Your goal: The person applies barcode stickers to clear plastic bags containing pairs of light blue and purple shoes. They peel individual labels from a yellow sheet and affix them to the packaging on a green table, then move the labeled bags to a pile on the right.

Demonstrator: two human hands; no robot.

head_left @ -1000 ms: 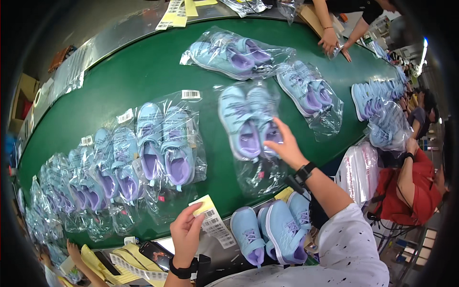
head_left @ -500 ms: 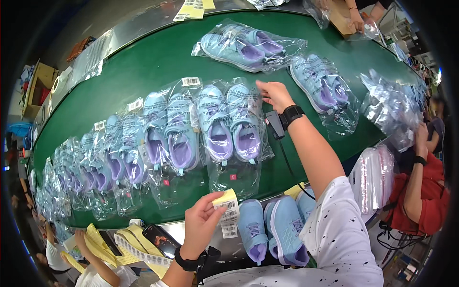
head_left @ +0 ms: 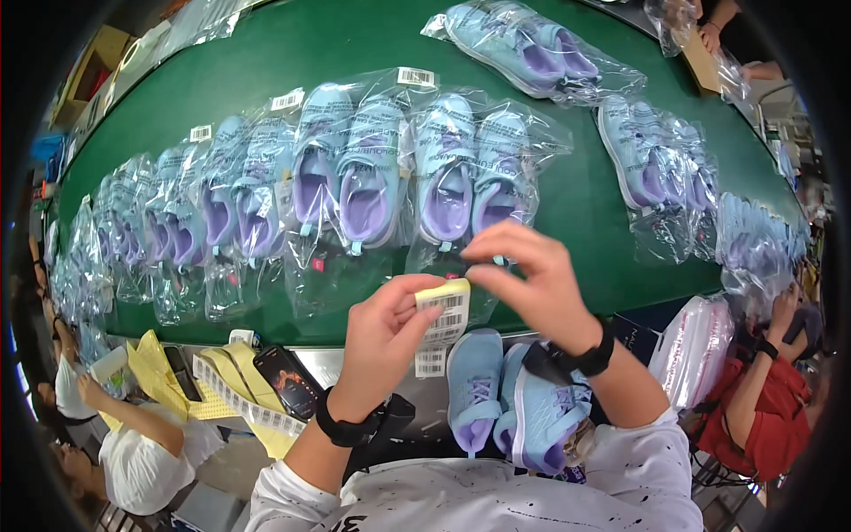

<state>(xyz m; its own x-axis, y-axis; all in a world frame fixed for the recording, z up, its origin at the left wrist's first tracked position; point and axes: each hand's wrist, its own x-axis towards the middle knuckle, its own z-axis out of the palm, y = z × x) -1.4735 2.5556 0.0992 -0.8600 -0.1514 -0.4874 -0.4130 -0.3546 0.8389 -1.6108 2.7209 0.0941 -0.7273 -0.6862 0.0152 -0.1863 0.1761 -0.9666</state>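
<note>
My left hand [head_left: 377, 341] is closed on a strip of barcode labels [head_left: 450, 306], white with a yellow backing, its lower end hanging down. Close by the strip's upper right corner is my right hand [head_left: 536, 279], thumb and forefinger curved toward each other with a small gap between the tips. Just beyond both hands lies a pair of light blue and lilac children's shoes [head_left: 445, 177] in a clear printed plastic bag, partly hidden by my right fingers. To its left a bagged pair [head_left: 368, 208] has a barcode label [head_left: 416, 77] at its upper edge.
More bagged shoes [head_left: 168, 208] line the green table [head_left: 292, 53] leftward; others lie at the far right. Unbagged shoes [head_left: 474, 386] sit near me beside a phone [head_left: 288, 381] and yellow label sheets [head_left: 253, 363]. Co-workers sit on both sides; white plastic packs [head_left: 691, 350] are at right.
My right hand has come back from the far side of the bagged pair to the label strip. My left hand still holds the strip. The view has shifted, so the table sits higher.
</note>
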